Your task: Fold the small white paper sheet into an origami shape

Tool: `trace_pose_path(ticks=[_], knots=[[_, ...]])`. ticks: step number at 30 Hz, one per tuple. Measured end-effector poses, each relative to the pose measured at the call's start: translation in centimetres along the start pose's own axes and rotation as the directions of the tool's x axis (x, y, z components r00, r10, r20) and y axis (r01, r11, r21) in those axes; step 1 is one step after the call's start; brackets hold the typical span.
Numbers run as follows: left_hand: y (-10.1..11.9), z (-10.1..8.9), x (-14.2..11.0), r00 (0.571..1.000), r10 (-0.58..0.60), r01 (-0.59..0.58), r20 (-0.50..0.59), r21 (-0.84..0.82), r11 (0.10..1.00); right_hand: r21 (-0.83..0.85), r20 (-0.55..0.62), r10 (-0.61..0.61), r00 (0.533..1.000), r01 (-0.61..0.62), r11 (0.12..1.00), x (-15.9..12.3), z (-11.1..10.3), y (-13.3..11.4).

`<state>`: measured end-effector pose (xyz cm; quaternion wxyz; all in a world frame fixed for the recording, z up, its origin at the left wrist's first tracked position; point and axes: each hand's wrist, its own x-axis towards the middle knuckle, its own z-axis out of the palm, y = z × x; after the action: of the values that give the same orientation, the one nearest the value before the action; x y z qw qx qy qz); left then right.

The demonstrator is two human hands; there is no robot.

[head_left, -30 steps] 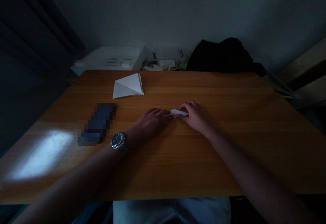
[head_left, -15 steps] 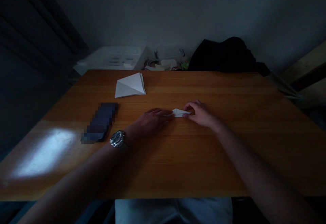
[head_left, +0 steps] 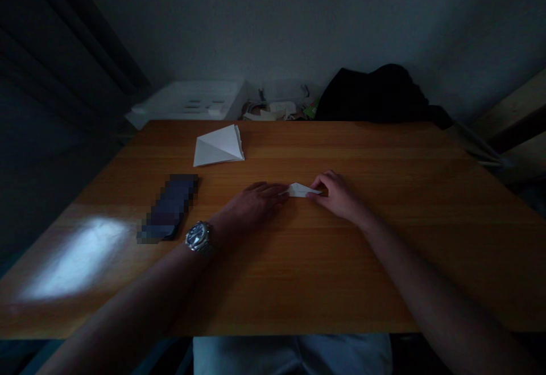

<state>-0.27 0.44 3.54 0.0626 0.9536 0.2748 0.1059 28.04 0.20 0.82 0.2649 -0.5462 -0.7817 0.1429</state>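
Observation:
A small piece of folded white paper (head_left: 298, 190), long and pointed, lies low over the middle of the table between my hands. My left hand (head_left: 258, 201) has its fingers closed over the paper's left end and hides that tip; its thumb is not clearly visible. A metal watch (head_left: 198, 237) sits on the left wrist. With thumb and forefinger, my right hand (head_left: 335, 193) pinches the pointed right end, and its other fingers are curled. Farther back on the left rests a larger folded white paper (head_left: 219, 145) with a diagonal crease.
A blurred-out dark flat object (head_left: 170, 207) lies on the wooden table (head_left: 298, 284), left of my left hand. Behind the table are a white plastic container (head_left: 191, 99), a clear bin with cables (head_left: 275, 107) and a black cloth-like item (head_left: 373, 93). Bright light falls at the left.
My right hand has slid a little to the right along the paper, so more of the paper shows between the hands. The left hand has stayed nearly in place.

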Motion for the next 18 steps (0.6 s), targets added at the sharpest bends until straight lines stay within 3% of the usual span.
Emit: trace_pose_path(ticks=[4,6,8,13,18], knots=[[0.4,0.2,0.3,0.997,-0.069,0.071,-0.025,0.066,0.995,-0.013,0.002,-0.049,0.999,0.049,0.999,-0.4,-0.2,-0.3],[0.2,0.4,0.1,0.997,-0.078,0.079,-0.027,0.049,0.996,0.019,0.046,-0.131,0.99,0.131,0.991,-0.6,-0.5,-0.6],[-0.2,0.6,-0.1,0.998,-0.069,0.069,-0.004,0.018,0.997,0.066,0.082,-0.201,0.976,0.196,0.978,-0.8,-0.9,-0.8],[-0.8,0.9,-0.4,1.0,-0.016,0.016,0.013,-0.038,0.999,0.12,0.006,-0.276,0.961,0.273,0.955,-0.7,-1.5,-1.0],[-0.4,1.0,-0.1,1.0,0.02,-0.02,0.004,-0.04,0.999,0.128,0.089,-0.397,0.914,0.384,0.914,-0.6,-1.3,-0.9]])
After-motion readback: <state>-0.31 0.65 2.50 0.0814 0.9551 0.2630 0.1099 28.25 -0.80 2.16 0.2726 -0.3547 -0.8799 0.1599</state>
